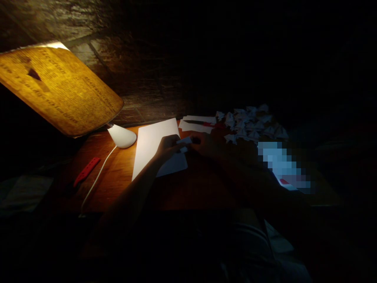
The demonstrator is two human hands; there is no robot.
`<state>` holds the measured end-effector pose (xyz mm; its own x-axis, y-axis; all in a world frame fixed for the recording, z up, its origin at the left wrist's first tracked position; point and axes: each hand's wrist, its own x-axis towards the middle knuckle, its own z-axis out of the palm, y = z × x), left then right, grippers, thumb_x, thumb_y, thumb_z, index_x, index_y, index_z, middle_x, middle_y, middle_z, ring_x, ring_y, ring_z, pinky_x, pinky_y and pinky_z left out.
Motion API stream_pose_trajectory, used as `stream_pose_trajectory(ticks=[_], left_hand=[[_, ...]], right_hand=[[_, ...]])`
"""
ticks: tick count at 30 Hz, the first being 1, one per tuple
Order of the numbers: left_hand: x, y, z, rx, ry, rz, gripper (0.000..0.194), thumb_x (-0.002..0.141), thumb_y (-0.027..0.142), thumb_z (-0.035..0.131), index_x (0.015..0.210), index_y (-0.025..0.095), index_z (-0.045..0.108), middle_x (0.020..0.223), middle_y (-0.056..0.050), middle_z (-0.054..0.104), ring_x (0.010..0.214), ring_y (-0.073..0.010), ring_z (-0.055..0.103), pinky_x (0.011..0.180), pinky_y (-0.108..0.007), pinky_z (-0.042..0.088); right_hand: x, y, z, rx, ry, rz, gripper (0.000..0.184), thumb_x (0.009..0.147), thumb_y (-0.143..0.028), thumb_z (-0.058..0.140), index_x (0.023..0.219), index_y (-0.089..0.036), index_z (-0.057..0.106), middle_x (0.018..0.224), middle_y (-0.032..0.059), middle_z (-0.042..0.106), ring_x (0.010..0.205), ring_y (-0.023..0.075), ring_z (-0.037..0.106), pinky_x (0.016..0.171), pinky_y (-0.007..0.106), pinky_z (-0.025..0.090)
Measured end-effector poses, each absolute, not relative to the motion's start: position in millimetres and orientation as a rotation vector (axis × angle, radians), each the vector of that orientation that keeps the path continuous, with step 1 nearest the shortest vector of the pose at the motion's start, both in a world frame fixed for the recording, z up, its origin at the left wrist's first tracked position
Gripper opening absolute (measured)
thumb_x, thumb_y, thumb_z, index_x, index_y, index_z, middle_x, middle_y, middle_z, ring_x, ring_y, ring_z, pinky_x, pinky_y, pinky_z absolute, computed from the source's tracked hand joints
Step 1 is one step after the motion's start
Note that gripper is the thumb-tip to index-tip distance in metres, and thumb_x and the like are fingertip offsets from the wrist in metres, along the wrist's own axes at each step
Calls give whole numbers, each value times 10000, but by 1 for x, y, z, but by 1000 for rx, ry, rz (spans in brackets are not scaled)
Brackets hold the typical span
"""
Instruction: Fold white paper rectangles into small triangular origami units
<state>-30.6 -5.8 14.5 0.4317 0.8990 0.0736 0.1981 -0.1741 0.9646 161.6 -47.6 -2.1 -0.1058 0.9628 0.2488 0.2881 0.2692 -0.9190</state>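
In dim lamp light my left hand (167,148) and my right hand (206,145) meet over a wooden table (118,177). Between them they pinch a small white paper piece (185,142), fingers closed on it. Under the left hand lies a large white sheet (150,145). A heap of small folded white paper pieces (253,122) lies to the right, beyond my right hand.
A white lamp base (122,136) with a yellow printed shade (59,88) stands at the left, its white cord (97,177) trailing forward. A red strip-shaped tool (86,171) lies near the cord. Cut paper strips (197,122) lie behind the hands. A blurred bright patch (282,165) sits at right.
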Motion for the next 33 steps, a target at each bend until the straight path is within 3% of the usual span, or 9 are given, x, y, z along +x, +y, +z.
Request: stream_pose_trajectory(ticks=[5,14,22,33], left_hand=[[-31,-8,19,1605,969,890,474,613,495,940,564,149,621,490,-9,590,455,-102,555,461,-209,402],[-29,-2,10,1469,985,1023,437,663,520,896,626,143,677,557,-19,624,494,-92,555,482,-207,407],[-28,-5,12,1402,964,1077,425,656,492,877,605,156,621,580,-2,597,549,-108,575,510,-207,425],[-26,-2,11,1362,909,1057,492,657,491,893,600,170,524,538,51,474,463,-47,439,440,-166,353]], right_hand=[[158,-51,0,-1184,-1534,920,125,798,-287,718,764,-206,629,740,-5,632,712,159,548,663,304,414],[158,-49,2,-1271,-1496,862,347,922,-474,686,698,-217,621,673,4,642,674,169,553,649,313,404],[157,-49,0,-1231,-1462,917,290,940,-411,667,734,-207,643,733,16,673,733,182,593,699,321,432],[155,-52,5,-1271,-1494,920,312,942,-401,664,711,-212,575,695,-17,589,673,151,523,663,308,387]])
